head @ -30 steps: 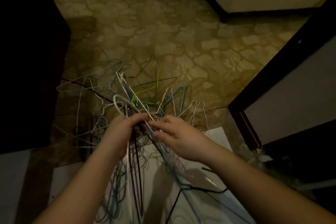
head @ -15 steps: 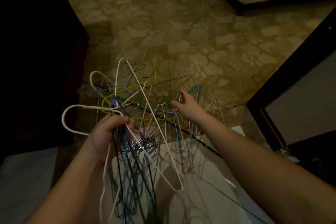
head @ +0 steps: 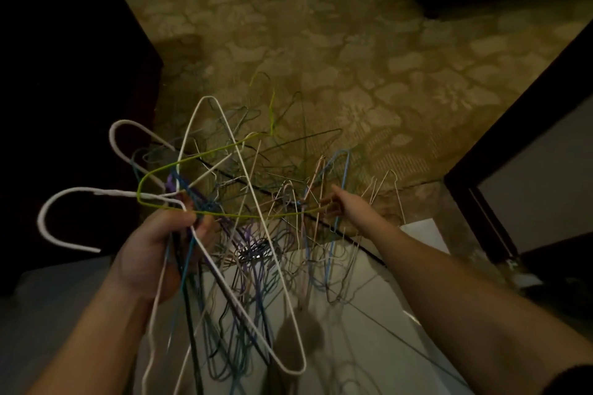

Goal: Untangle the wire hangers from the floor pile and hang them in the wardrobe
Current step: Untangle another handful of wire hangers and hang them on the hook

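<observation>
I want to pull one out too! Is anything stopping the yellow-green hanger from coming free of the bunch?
Yes. The yellow-green hanger is threaded through the white hanger and other wires gripped by the left hand. The right hand pinches its far end, where pink and blue hangers cross.

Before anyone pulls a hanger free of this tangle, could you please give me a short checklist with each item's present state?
1. Left hand grips the bunch of hangers: ok.
2. Right hand has hold of a wire: cannot tell; its fingertips reach the yellow-green hanger.
3. Yellow-green hanger free of the others: not ok, wires cross it.
4. White hanger separated: not ok.
5. Wardrobe rail in view: not ok.
</observation>
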